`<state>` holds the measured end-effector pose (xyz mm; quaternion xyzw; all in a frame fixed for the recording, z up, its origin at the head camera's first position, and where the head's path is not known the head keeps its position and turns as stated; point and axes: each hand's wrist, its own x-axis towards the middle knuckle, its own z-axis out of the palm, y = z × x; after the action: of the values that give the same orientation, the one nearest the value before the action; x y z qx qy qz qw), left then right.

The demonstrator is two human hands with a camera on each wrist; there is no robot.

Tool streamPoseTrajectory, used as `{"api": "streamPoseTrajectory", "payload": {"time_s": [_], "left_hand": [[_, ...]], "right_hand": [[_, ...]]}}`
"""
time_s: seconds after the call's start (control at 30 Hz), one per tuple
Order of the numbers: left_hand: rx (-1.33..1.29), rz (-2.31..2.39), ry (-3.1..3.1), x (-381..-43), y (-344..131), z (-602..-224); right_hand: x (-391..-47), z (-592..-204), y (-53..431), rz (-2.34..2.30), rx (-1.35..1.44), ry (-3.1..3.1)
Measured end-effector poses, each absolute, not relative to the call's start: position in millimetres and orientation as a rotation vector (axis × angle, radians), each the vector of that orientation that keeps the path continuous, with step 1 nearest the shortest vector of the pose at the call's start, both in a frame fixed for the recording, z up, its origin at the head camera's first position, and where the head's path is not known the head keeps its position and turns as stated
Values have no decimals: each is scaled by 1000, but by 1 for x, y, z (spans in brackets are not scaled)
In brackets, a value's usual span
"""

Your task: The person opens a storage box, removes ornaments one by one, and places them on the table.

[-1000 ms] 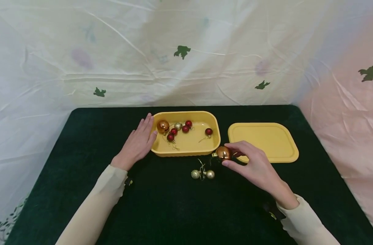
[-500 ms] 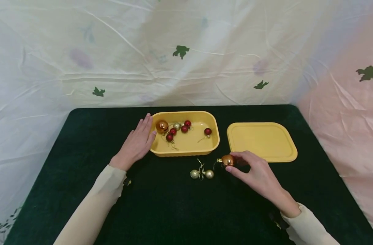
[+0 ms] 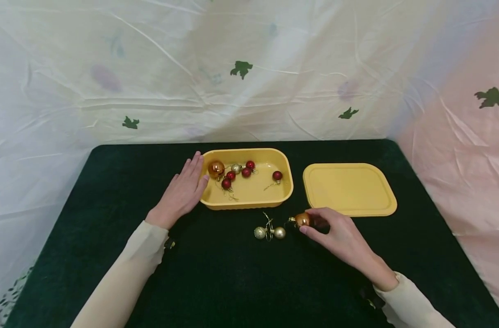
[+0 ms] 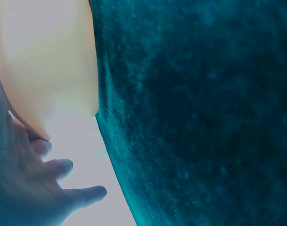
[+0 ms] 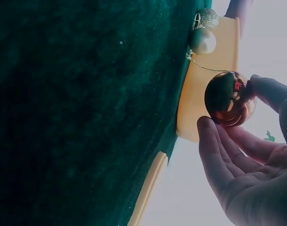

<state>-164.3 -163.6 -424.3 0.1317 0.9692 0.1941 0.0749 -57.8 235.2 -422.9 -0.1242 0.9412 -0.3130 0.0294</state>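
My right hand (image 3: 341,234) pinches a shiny copper Christmas bauble (image 3: 303,220) between thumb and fingers, just in front of the yellow box. In the right wrist view the bauble (image 5: 229,99) shows its mirror-like side. With straight fingers, my left hand (image 3: 180,191) lies against the left end of the yellow box (image 3: 249,205). Inside that box are another copper bauble (image 3: 216,169), a small gold one (image 3: 236,168) and several small red baubles (image 3: 246,172). Left of my right hand, a glittery gold bauble (image 3: 260,233) and a smooth gold bauble (image 3: 280,233) lie on the table with their strings.
A yellow lid (image 3: 349,189) lies flat to the right of the box. Dark green cloth (image 3: 233,282) covers the table. Behind it hangs a pale curtain (image 3: 171,68) with green leaf shapes.
My right hand has drawn the copper bauble down and slightly right, away from the box's front right corner toward the table front. My left hand has stayed against the box.
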Motion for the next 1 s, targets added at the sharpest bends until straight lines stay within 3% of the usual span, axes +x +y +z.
{"api": "streamPoseTrajectory", "payload": {"time_s": [1.0], "left_hand": [[399,584,2919,-165,-163,-426]], "right_hand": [[-68,-434,230,-870,-375,2799]]}}
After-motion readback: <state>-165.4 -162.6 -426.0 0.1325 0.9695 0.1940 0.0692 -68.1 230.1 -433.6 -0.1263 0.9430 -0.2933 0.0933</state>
